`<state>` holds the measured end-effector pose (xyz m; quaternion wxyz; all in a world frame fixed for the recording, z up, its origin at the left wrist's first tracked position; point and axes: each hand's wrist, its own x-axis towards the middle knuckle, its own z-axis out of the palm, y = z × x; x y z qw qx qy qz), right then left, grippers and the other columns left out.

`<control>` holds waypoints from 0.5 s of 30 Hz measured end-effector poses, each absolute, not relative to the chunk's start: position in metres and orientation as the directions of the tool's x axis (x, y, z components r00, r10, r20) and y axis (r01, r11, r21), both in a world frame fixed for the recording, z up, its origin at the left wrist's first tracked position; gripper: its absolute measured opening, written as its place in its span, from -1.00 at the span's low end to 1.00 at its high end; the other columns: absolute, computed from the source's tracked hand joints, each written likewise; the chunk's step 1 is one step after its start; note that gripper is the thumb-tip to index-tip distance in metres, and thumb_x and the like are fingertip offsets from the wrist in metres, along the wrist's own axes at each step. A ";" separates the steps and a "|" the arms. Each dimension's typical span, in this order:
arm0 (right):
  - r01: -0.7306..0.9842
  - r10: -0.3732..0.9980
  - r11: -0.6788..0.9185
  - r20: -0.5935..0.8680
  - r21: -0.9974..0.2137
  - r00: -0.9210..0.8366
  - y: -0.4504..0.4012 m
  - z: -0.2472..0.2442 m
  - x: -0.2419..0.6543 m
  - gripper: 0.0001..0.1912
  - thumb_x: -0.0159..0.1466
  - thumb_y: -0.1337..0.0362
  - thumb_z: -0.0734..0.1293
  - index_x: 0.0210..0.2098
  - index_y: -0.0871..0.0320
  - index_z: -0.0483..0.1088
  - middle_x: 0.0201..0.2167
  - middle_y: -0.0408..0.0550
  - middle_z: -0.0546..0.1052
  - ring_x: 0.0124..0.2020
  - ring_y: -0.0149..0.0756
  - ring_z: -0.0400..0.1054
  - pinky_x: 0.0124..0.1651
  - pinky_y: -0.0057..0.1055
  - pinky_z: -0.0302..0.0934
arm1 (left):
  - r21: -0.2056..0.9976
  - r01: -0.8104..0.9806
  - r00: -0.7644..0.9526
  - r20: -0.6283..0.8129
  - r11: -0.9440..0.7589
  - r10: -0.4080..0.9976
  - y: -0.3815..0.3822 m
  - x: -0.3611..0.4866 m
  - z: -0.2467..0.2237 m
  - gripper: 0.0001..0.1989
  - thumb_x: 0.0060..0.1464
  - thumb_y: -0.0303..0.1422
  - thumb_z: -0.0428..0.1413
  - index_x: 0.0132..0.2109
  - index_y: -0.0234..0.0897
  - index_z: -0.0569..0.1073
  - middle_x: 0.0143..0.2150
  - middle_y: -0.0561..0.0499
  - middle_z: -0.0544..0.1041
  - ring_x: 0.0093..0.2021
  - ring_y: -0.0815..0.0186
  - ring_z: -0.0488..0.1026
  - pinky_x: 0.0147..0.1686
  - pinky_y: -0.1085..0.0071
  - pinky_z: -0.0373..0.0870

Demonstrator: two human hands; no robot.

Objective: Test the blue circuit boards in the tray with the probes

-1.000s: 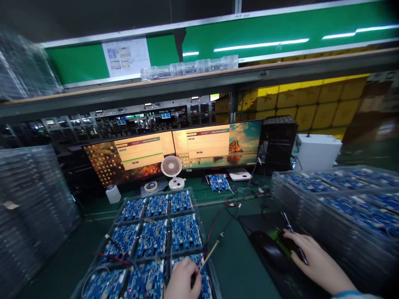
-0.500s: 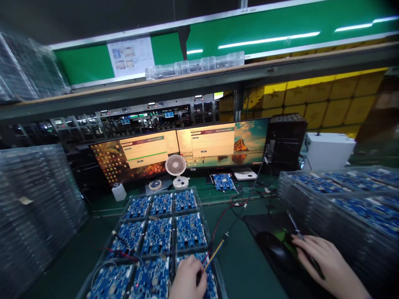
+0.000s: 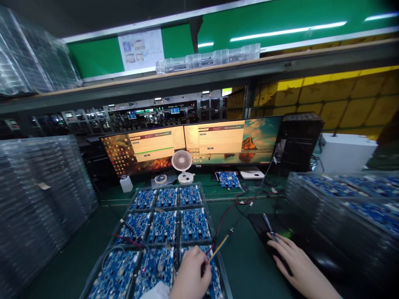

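Note:
My left hand [image 3: 190,272] is closed over the front right board of a clear tray [image 3: 208,203] of blue circuit boards [image 3: 195,224]. Its fingers pinch a thin cable with yellow and red wires [image 3: 220,248], whose free end points up and right. My right hand [image 3: 294,259], partly curled, holds a slim pen-like tool [image 3: 268,224] with its tip pointing up and left, over the left edge of a black mouse pad [image 3: 257,222]. A dark mouse [image 3: 324,253] lies to the right of that hand.
Stacked clear trays stand at the left [image 3: 40,207] and the right [image 3: 330,216]. Behind are two monitors [image 3: 218,143], a white fan [image 3: 182,162], a small bottle [image 3: 126,183] and a separate blue board [image 3: 230,180]. Red and black wires cross the table.
My right hand has moved left, away from the mouse, with the tool in it. My left hand stays over the same board with the cable. The camera view has shifted slightly.

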<state>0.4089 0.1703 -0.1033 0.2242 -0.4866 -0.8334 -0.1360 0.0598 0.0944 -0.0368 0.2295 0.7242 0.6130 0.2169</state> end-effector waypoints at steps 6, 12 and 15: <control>0.863 0.748 0.504 0.513 -0.026 -0.421 0.175 -0.110 0.410 -0.62 0.27 0.12 0.18 -0.01 0.04 0.46 0.06 0.02 0.50 0.11 -0.08 0.36 0.02 -0.12 0.40 | 0.603 0.772 0.225 0.034 -0.200 0.974 0.093 0.060 -0.036 -0.86 0.05 -0.44 0.04 -0.28 -0.20 0.49 -0.18 -0.02 0.43 -0.10 0.21 0.34 -0.03 0.25 0.26; 0.855 0.729 0.517 0.539 -0.030 -0.422 0.177 -0.112 0.411 -0.64 0.28 0.12 0.16 -0.05 0.03 0.46 0.04 0.03 0.51 0.08 -0.05 0.38 -0.01 -0.11 0.42 | 0.619 0.762 0.215 0.039 -0.193 0.976 0.093 0.058 -0.042 -0.82 0.07 -0.41 0.05 -0.23 -0.16 0.53 -0.17 -0.02 0.42 -0.08 0.22 0.33 0.00 0.24 0.25; 0.857 0.721 0.516 0.540 0.000 -0.434 0.177 -0.112 0.412 -0.65 0.28 0.12 0.16 -0.06 0.03 0.47 0.02 0.04 0.52 0.06 -0.05 0.40 -0.04 -0.12 0.44 | 0.627 0.756 0.204 0.043 -0.185 0.978 0.093 0.058 -0.043 -0.81 0.08 -0.42 0.04 -0.22 -0.16 0.53 -0.16 -0.02 0.42 -0.07 0.22 0.34 0.02 0.22 0.24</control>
